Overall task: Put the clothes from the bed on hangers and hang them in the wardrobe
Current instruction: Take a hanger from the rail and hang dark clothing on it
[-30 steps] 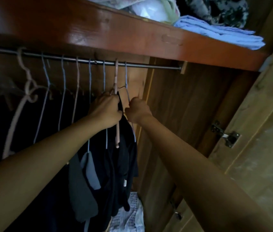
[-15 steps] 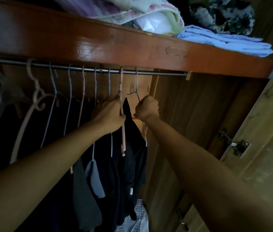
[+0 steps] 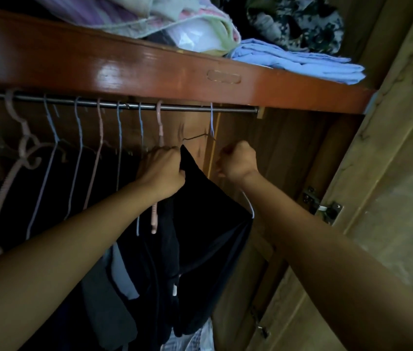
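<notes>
— Gripping what, exactly?
— Left hand (image 3: pixel 161 172) is bunched on the top edge of the black garment (image 3: pixel 208 224). Right hand (image 3: pixel 238 162) is fisted by the blue wire hanger (image 3: pixel 211 122); I think it pinches the wire, but it's too dim to be sure.
— Where's the garment?
— Inside the wardrobe, on that hanger, hooked on the metal rail (image 3: pixel 187 107) right of a pink hanger (image 3: pixel 159 122), below the wooden shelf (image 3: pixel 149 69).

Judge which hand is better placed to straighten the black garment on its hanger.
Left hand: it already grips the black garment at its top. The right hand holds the blue hanger.
</notes>
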### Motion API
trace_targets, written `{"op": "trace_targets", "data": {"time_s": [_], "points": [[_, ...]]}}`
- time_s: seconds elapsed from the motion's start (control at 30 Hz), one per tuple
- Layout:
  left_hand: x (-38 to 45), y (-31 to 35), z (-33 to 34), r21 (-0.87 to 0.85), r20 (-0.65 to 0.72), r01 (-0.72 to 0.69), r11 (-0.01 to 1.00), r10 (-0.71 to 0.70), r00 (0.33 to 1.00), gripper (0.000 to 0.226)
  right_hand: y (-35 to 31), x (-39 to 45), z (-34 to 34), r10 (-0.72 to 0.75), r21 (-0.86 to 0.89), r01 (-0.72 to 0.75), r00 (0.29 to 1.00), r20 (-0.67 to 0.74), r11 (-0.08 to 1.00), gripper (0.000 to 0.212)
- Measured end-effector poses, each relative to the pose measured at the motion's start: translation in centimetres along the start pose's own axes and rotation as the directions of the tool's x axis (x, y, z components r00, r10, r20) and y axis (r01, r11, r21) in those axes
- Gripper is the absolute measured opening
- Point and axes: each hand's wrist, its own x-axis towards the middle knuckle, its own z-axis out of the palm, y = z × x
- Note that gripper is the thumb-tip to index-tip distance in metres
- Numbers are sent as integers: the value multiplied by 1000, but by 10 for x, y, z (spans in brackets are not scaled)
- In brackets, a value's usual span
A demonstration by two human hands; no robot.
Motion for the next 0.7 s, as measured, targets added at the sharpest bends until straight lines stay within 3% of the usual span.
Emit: {"op": "trace_targets", "data": {"time_s": [0.13, 0.27, 0.43, 0.53, 0.7], "points": [[0, 16, 8, -56, 75, -13, 998, 17, 997, 13, 21, -30, -17, 31, 166, -34, 999, 19, 985, 20], [-3, 32, 18, -96, 112, -15, 995, 26, 993, 35, 34, -65, -41, 38, 277, -59, 996, 80, 959, 26], [-8, 59, 27, -190, 162, -39, 981, 71, 984, 45, 54, -99, -74, 42, 306, -56, 998, 51, 950, 15], [-13, 79, 31, -252, 209, -39, 967, 93, 973, 60, 67, -120, -88, 38, 344, -40, 999, 12, 938, 19], [-26, 119, 38, -375, 269, -81, 924, 192, 944, 64, 86, -157, -119, 79, 324, -70, 997, -16, 943, 28]]}}
